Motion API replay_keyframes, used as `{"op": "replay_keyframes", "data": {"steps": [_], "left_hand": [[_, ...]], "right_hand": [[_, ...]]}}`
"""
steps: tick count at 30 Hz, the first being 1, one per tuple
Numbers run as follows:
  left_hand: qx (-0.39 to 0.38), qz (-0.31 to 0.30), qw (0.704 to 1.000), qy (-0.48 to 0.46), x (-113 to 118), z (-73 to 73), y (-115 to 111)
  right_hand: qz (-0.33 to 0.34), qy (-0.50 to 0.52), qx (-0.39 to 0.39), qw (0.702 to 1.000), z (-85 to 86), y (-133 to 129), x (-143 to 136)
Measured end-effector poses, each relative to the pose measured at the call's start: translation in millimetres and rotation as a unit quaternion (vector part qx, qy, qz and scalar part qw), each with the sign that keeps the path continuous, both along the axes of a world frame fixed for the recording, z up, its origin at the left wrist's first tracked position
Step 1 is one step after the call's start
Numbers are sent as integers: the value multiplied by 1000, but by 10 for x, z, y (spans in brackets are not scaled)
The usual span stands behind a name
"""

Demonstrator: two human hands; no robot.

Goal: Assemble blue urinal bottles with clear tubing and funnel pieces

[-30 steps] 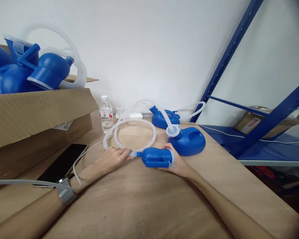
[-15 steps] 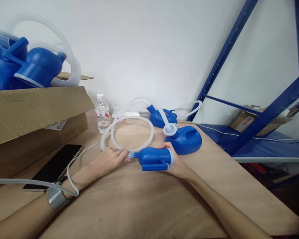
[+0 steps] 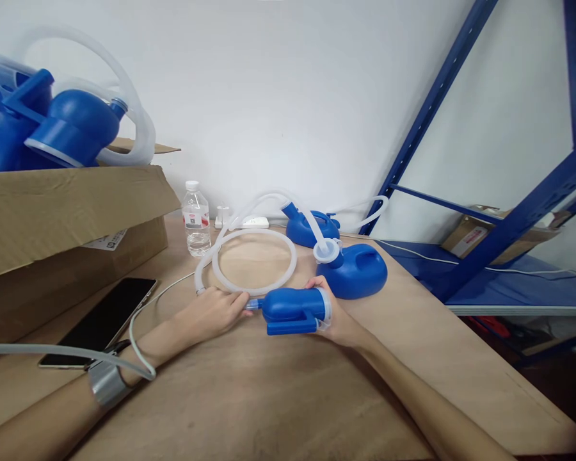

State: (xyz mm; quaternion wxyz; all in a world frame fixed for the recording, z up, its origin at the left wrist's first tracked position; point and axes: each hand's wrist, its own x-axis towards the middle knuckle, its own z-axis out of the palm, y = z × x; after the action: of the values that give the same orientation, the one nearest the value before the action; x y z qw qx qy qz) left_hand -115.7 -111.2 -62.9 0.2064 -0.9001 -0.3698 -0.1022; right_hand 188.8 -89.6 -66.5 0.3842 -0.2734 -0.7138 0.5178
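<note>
Connector (image 3: pixel 253 305) (1 end hidden) in left fingers (image 3: pixel 240 300)

white wall (image 3: pixel 278 96) behind | wood-toned table (image 3: pixel 249 397) in front | blue shelving (image 3: pixel 509 288) at right | even light

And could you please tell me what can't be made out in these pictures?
- Translucent hose, head view: one stretch is hidden by the left hand.
- Blue handled cup, head view: the face of its wide end is hidden by the right hand.
- Cardboard box, head view: cut off by the left edge.
- Water bottle, head view: label print too small to read.
</note>
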Motion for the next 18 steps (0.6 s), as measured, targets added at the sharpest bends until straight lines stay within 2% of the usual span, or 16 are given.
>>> {"op": "replay_keyframes", "data": {"steps": [4, 13, 18], "left_hand": [[4, 33, 999, -15, 28, 27, 4], [35, 12, 999, -4, -6, -51, 57], [62, 19, 996, 68, 16, -50, 55]], "right_hand": [[-31, 21, -3, 999, -49, 16, -3], [-46, -11, 26, 999, -22, 17, -54], [-30, -29, -7, 999, 8, -33, -90]]}}
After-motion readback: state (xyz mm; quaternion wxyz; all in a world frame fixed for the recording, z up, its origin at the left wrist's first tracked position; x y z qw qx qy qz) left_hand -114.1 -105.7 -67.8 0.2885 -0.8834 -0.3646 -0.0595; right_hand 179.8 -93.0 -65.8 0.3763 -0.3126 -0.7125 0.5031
